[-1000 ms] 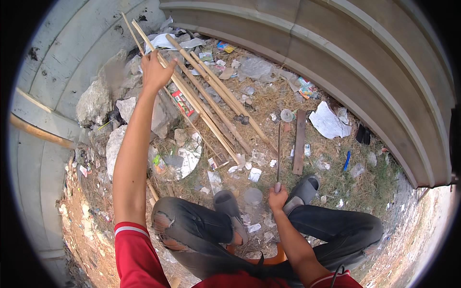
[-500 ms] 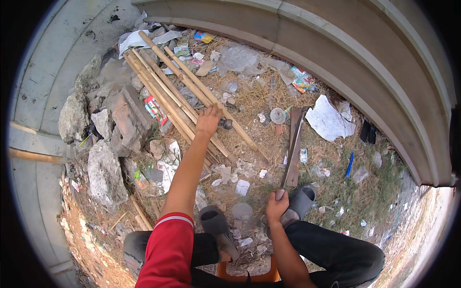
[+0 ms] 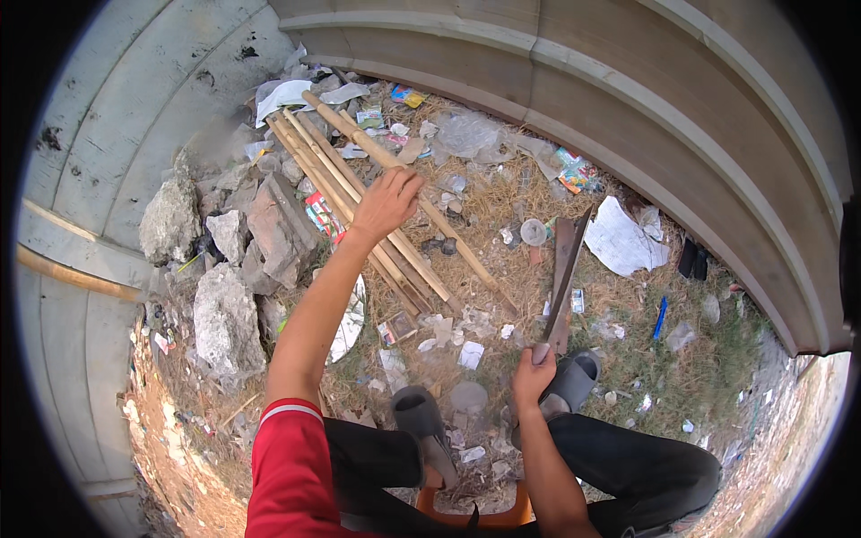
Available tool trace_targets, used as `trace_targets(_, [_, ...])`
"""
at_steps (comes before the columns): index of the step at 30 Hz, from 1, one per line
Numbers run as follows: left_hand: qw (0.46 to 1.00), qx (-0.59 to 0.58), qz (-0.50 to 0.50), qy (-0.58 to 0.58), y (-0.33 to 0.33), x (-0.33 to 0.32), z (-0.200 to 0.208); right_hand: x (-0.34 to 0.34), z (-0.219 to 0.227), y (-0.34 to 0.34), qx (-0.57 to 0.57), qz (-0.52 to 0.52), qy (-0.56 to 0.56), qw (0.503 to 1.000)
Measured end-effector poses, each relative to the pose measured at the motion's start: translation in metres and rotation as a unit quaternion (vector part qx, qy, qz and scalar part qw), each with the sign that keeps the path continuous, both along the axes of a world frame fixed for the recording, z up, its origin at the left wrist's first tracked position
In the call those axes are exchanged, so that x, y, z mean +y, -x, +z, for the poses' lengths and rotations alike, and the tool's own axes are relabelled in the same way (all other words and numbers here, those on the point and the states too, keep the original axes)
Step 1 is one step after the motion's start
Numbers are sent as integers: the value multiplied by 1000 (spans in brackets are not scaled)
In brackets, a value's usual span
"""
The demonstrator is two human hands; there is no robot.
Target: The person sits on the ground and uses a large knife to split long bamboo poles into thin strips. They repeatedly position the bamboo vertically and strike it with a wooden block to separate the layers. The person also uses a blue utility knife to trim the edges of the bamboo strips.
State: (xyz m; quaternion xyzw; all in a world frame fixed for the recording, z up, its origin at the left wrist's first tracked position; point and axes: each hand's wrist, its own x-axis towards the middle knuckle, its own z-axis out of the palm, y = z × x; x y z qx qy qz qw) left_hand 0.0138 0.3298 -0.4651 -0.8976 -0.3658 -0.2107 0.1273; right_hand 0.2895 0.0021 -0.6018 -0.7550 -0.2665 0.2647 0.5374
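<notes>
My left hand (image 3: pixel 387 204) is closed round a thick bamboo pole (image 3: pixel 350 128), whose far end points to the upper left. Beneath and beside it lie several bamboo strips (image 3: pixel 327 179) in a slanting bundle on the ground. Another slim bamboo pole (image 3: pixel 471 255) runs down to the right, partly hidden by my hand. Held by its pale handle in my right hand (image 3: pixel 531 377) is a machete (image 3: pixel 565 282) with a long dark blade pointing away. The blade reaches over a narrow brown board (image 3: pixel 561 247) near my shod right foot.
Broken concrete chunks (image 3: pixel 224 323) are piled at the left. A corrugated wall (image 3: pixel 610 72) curves round the far side. Litter, a white sheet (image 3: pixel 625 238), a clear cup (image 3: pixel 534 233) and a blue pen-like stick (image 3: pixel 660 318) lie on dry grass. An orange stool (image 3: pixel 502 517) shows below me.
My left hand has taken up the thick bamboo pole and raised it off the other bamboo. My right hand still holds the machete. The view has shifted slightly.
</notes>
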Motion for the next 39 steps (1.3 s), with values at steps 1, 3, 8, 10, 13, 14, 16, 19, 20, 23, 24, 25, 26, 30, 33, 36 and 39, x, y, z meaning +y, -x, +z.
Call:
trace_targets(1, [997, -52, -5, -55, 1, 4, 42, 5, 12, 0, 0, -1, -12, 1000])
trace_targets(3, [976, -151, 4, -157, 10, 8, 135, 13, 28, 0, 13, -2, -29, 1000])
trace_targets(8, [871, -340, 93, -343, 57, -39, 351, 14, 82, 21, 78, -2, -72, 994])
trace_targets(10, [838, -423, 113, -325, 61, -80, 415, 8, 98, 28, 86, -3, -81, 993])
trace_targets(13, [805, -480, 84, -338, 114, -134, 478, -3, 126, 47, 129, 48, -85, 987])
trace_targets(14, [799, -511, 55, -310, 120, -164, 485, -6, 153, 55, 192, 65, -83, 976])
trace_targets(16, [771, -561, 47, -297, 133, -204, 482, -4, 183, 58, 279, 91, -132, 947])
trace_targets(19, [689, -682, 39, -242, 172, -267, 450, 2, 230, 54, 374, 50, -123, 918])
trace_targets(20, [684, -695, 37, -216, 214, -291, 434, 2, 251, 54, 398, 36, -130, 907])
trace_targets(23, [587, -781, 78, -197, 262, -359, 382, 14, 259, 31, 399, -13, -105, 911])
trace_targets(24, [569, -801, 51, -179, 298, -379, 359, 15, 258, 21, 410, -23, -124, 903])
trace_targets(25, [546, -822, 24, -160, 325, -396, 337, 16, 258, 10, 417, -33, -144, 897])
trace_targets(26, [524, -840, 43, -133, 327, -407, 318, 15, 259, -1, 415, -70, -155, 894])
trace_targets(30, [500, -865, 19, -31, 358, -424, 252, 17, 265, -41, 411, -155, -229, 869])
trace_targets(33, [534, -844, -27, 39, 396, -416, 230, 25, 285, -52, 418, -147, -306, 843])
trace_targets(36, [565, -738, 368, 17, 331, -375, 230, 22, 345, -67, 381, -135, -430, 807])
trace_targets(39, [716, -447, 511, -162, 237, -359, 238, 1, 431, -64, 331, -88, -552, 761])
